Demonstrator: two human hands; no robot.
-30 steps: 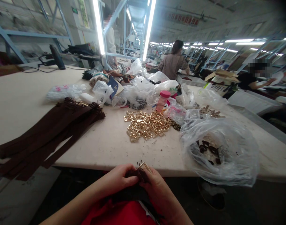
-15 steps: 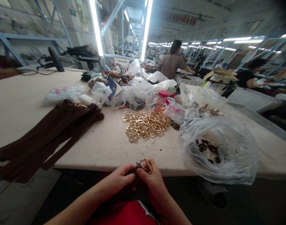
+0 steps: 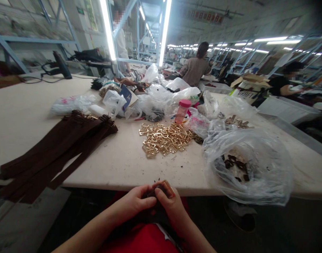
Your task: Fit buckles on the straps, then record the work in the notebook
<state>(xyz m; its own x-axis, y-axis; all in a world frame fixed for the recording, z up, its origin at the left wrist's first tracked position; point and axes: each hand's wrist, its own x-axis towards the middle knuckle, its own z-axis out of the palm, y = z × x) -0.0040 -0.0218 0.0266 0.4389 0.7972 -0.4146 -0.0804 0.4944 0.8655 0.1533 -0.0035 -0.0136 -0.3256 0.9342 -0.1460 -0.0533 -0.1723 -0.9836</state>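
Single head-worn view, facing forward and down (wide, a long room beyond); near tabletop (image 3: pixel 118 158) below.

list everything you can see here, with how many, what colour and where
table: one, off-white, across the middle
brown straps: many, dark brown, left side
loose buckles: many, gold, piled centre
jar: one, pink, behind the pile
open bag: one, clear, front right, dark brown pieces inside
plastic bags: several, clear or whitish, back centre
booklet: one, blue, among the bags
light tubes: many, white, overhead
people: at least three, background
held buckle: one, gold, right hand
held strip: one, dark brown, between the hands
left hand, right hand: one each, bare, front centre
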